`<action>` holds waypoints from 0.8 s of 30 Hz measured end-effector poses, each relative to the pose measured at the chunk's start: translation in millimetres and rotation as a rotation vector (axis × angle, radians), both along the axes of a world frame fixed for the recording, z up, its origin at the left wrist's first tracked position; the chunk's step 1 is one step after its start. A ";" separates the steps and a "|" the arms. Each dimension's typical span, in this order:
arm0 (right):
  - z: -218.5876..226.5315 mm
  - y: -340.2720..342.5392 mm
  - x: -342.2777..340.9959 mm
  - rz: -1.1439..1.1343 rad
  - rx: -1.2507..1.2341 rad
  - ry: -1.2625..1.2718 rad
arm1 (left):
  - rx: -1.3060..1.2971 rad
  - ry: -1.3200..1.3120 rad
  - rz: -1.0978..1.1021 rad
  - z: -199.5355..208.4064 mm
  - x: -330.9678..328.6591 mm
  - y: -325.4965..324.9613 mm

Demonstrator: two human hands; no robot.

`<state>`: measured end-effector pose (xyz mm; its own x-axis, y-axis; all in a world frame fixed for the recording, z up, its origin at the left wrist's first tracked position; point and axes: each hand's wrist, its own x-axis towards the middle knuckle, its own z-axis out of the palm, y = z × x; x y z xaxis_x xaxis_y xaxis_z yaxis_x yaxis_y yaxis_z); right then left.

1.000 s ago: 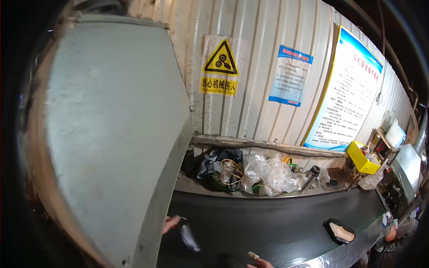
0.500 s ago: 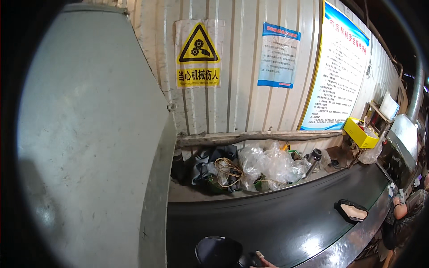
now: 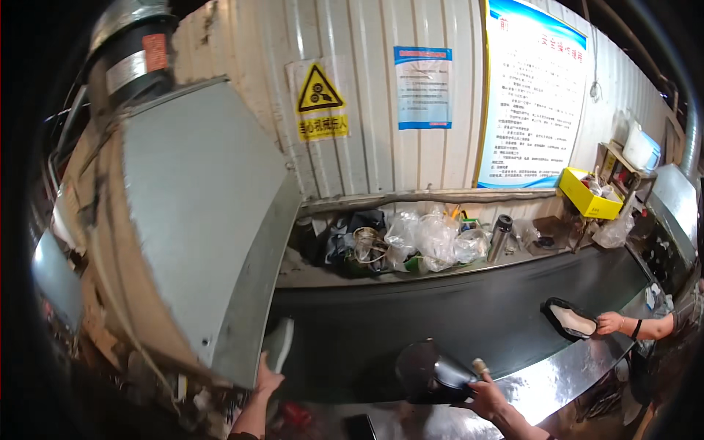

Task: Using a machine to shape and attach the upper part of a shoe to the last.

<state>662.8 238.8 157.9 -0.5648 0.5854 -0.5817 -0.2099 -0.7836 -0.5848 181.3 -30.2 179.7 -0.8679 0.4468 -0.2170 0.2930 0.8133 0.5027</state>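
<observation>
Low in the middle, a glossy black shoe (image 3: 433, 370) is above the near part of the dark conveyor belt (image 3: 352, 323). Fingers of my right hand (image 3: 490, 400) are closed on its right end, with a pale covering on one raised fingertip. At the lower left, my left hand (image 3: 268, 375) is beside the bottom edge of the grey metal hood (image 3: 205, 213). It grips the lower end of a pale curved piece (image 3: 282, 345) that looks like a shoe sole; the hood hides some of those fingers.
At the right, a co-worker's hand (image 3: 609, 323) touches another black shoe (image 3: 568, 320) with a beige insole. Clear plastic bags (image 3: 436, 238), a steel flask (image 3: 501, 238) and a yellow box (image 3: 590, 194) stand behind the belt. A shiny metal edge (image 3: 543, 381) borders its near side.
The view has shifted, showing more of the hood and near edge. My left hand and the pale piece have come into view. The co-worker's hand has reached the far shoe.
</observation>
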 end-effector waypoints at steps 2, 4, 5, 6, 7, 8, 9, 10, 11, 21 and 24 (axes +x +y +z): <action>8.0 3.8 25.3 0.068 0.236 -0.040 | -0.135 0.477 -0.234 16.8 42.9 6.6; 2.3 -3.2 45.5 0.128 0.618 -0.170 | -0.182 0.675 -0.489 32.2 101.3 27.7; -10.7 -3.0 58.0 0.097 0.545 -0.087 | -0.132 0.658 -0.593 33.3 127.0 35.5; -4.9 -7.8 57.9 0.038 0.467 -0.112 | -0.039 0.689 -0.666 29.8 151.5 43.0; 6.0 -11.1 60.1 -0.026 0.390 -0.148 | 0.064 0.711 -0.742 24.9 181.7 51.1; 6.3 -11.6 68.4 -0.080 0.372 -0.118 | 0.123 0.701 -0.787 26.7 213.3 58.5; 6.5 -12.1 75.3 -0.139 0.356 -0.086 | 0.186 0.695 -0.833 26.1 241.9 64.9; 13.1 -11.7 82.0 -0.164 0.337 -0.078 | 0.177 0.648 -0.903 26.9 272.9 68.1; -1.2 -5.2 98.4 -0.186 0.313 -0.055 | 0.176 0.613 -0.980 30.1 300.8 73.6; 40.5 -30.9 151.3 -0.161 0.635 -0.093 | 0.717 0.116 -1.329 -60.2 416.3 83.0; 45.1 -61.8 189.1 0.071 1.114 -0.454 | 0.776 -0.894 -0.385 -21.8 371.1 95.5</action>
